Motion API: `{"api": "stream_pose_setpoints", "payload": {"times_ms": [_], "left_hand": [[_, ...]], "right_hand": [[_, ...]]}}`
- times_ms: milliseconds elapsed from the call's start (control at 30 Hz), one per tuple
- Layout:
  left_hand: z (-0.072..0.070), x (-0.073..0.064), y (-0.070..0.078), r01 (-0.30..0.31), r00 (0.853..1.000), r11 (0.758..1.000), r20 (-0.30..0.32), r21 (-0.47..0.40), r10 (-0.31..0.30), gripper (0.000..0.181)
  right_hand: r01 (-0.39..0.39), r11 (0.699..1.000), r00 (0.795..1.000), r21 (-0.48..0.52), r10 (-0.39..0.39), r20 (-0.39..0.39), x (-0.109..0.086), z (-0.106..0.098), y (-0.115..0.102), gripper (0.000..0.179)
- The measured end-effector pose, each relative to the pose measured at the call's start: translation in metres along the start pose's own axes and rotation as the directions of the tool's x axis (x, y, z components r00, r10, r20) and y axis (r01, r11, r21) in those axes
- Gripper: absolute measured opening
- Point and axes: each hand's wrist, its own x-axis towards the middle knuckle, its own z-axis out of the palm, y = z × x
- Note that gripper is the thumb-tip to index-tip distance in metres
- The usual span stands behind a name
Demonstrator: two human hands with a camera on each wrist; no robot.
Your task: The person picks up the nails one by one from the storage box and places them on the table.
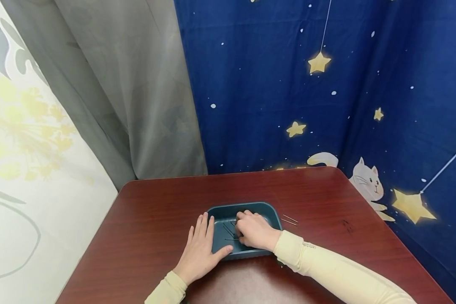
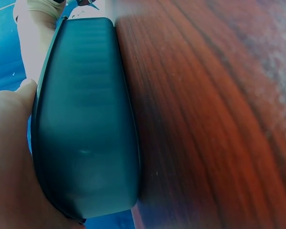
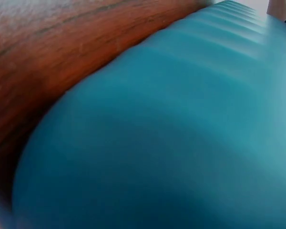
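A dark teal rectangular tray (image 1: 247, 254) sits on the table with several thin dark rods (image 1: 231, 239) inside. My left hand (image 1: 202, 252) lies along its left end, fingers straight and the thumb over the near rim. In the left wrist view, the tray's ribbed side (image 2: 86, 95) stands beside that hand. My right hand (image 1: 257, 230) reaches over the right end into the tray, fingers curled down among the rods. Its fingertips are hidden, and I cannot tell whether they pinch a rod. The tray's outer wall (image 3: 148, 133) fills most of the right wrist view.
Two thin metal rods (image 1: 289, 222) lie on the table just right of the tray. The reddish-brown wooden table (image 1: 163, 207) has rounded far corners. Behind it hang a grey curtain (image 1: 156, 105) and a blue starry curtain (image 1: 258, 84).
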Motion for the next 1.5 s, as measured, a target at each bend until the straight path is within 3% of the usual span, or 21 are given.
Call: {"api": "stream_pose_setpoints", "payload": {"times_ms": [500,900,1500], "left_hand": [[0.000,0.000,0.000,0.003,1.000,1.000,0.003,-0.016,-0.003,0.098],[0.000,-0.001,0.003,0.010,1.000,1.000,0.002,-0.005,-0.010,0.101],[0.002,-0.001,0.001,0.001,1.000,1.000,-0.021,-0.001,-0.001,0.101]], "right_hand": [[0.008,0.998,1.000,-0.067,-0.008,-0.001,0.001,-0.003,-0.003,0.031],[0.022,0.998,0.998,-0.050,-0.025,-0.059,-0.004,-0.016,-0.001,0.023],[0.048,0.996,0.995,-0.074,-0.054,-0.082,-0.011,-0.025,0.001,0.017]]}}
